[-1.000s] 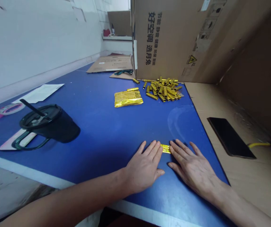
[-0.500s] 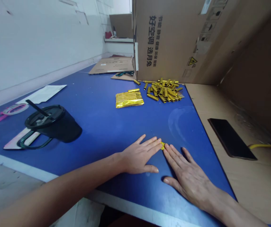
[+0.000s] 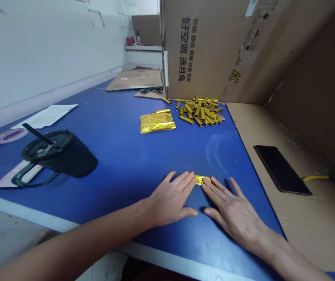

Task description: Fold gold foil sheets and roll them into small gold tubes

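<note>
My left hand (image 3: 170,199) and my right hand (image 3: 232,210) lie flat on the blue table top (image 3: 120,183) with their fingers spread. Between their fingertips lies a narrow gold foil strip (image 3: 202,179), touched by both hands, with its ends partly hidden by my fingers. Farther away sits a heap of small gold foil rolls (image 3: 199,112). To its left lies a flat gold foil packet (image 3: 157,123) with a single roll on its far edge.
A black lidded tumbler (image 3: 65,156) with a straw and handle stands left of my hands, near a tape roll (image 3: 9,136) and white paper (image 3: 47,116). A cardboard box (image 3: 202,47) walls the far edge. A black phone (image 3: 281,169) lies on cardboard at right, beside a yellow cable (image 3: 315,178).
My hands have eased slightly apart, and more of the gold strip now shows between them. The whole view has shifted a little.
</note>
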Demonstrator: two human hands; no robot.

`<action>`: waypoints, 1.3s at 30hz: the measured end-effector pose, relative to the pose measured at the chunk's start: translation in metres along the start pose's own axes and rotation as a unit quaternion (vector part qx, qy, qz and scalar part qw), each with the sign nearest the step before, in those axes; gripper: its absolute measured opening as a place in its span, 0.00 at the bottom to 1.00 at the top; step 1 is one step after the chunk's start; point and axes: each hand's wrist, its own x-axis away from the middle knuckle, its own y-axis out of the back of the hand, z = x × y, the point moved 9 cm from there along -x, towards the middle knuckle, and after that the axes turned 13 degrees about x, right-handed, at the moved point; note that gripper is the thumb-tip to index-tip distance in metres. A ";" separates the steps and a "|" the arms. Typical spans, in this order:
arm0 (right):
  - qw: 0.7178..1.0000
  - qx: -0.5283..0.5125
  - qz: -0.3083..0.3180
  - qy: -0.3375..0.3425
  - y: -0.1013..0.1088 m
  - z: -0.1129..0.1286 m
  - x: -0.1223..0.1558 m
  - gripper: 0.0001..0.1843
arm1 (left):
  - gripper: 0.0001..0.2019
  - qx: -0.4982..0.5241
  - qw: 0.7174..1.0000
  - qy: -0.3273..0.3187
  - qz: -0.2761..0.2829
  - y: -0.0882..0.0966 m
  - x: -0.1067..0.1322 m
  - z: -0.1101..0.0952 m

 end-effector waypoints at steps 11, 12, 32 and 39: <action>0.999 -0.017 0.028 -0.002 -0.011 -0.013 -0.005 0.31 | 0.40 0.012 1.000 0.008 0.005 -0.005 0.021 -0.024; 1.000 -0.008 0.023 -0.003 -0.011 -0.012 -0.004 0.31 | 0.40 0.012 1.000 0.009 0.006 -0.006 0.021 -0.024; 0.998 0.050 -0.036 -0.031 0.000 -0.002 0.001 0.28 | 0.43 0.022 0.999 0.044 -0.010 -0.009 0.016 -0.025; 0.994 0.066 -0.054 -0.062 0.003 0.000 0.001 0.26 | 0.42 0.015 0.999 0.045 -0.015 -0.010 0.017 -0.025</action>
